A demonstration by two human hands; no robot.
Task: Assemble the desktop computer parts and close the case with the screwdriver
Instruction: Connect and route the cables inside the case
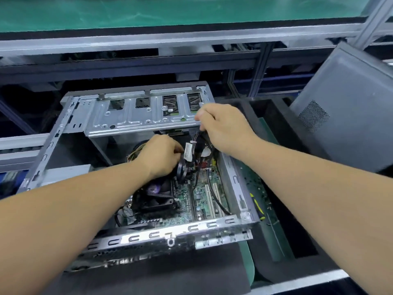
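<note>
Case (234,179) open; left hand (159,154), right hand (223,126) fingers pinch cables (197,150) under drive cage (138,116); screwdriver (258,206) beside.

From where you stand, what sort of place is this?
Probably an electronics assembly or repair workshop. An open computer case lies on a bench, a detached side panel leans beside it, and an aluminium-framed rack with a green mat stands behind.

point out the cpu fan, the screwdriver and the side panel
cpu fan (156,198), head view, on its black frame
screwdriver (258,206), head view, on the yellow-black handle
side panel (348,107), head view, on its grey face
</note>
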